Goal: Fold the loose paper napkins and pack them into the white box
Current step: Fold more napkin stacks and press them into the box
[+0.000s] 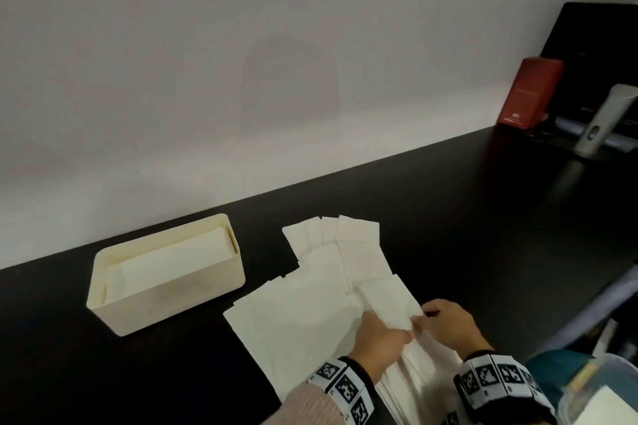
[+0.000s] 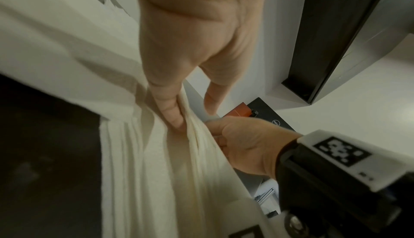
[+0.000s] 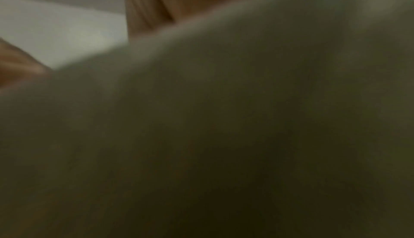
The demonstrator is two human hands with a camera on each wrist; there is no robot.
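We see a white box (image 1: 165, 290) standing on the black table (image 1: 466, 217), left of the work and near the wall (image 1: 241, 62). Inside it a folded stack of napkins (image 1: 172, 260) lies flat, running the box's length and sitting below the rim; we cannot count the sheets. Just right of the box, apart from it, loose paper napkins (image 1: 328, 272) lie spread and overlapping on the table, reaching from near the wall side down to the front edge under the wrists. On top of that spread, one napkin (image 1: 390, 304) is lifted at its near end, and both hands meet on it. The left hand (image 1: 379, 338) has thumb and fingers closed on the paper's edge; from the left wrist view the thumb presses a gathered fold of it against the fingers. The right hand (image 1: 448, 324) pinches the same napkin's edge from the other side, fingertips curled onto it and almost touching the left hand. The right wrist view is nearly filled with blurred pale paper, so it tells us little more. Both wrists wear bands with black-and-white markers. At the table's far right stand a red box (image 1: 528, 93), a dark monitor (image 1: 600, 55) and a pale upright device (image 1: 602, 121); what the red box holds is hidden. At the lower right corner a clear plastic tub (image 1: 600, 390) shows, with something white inside.
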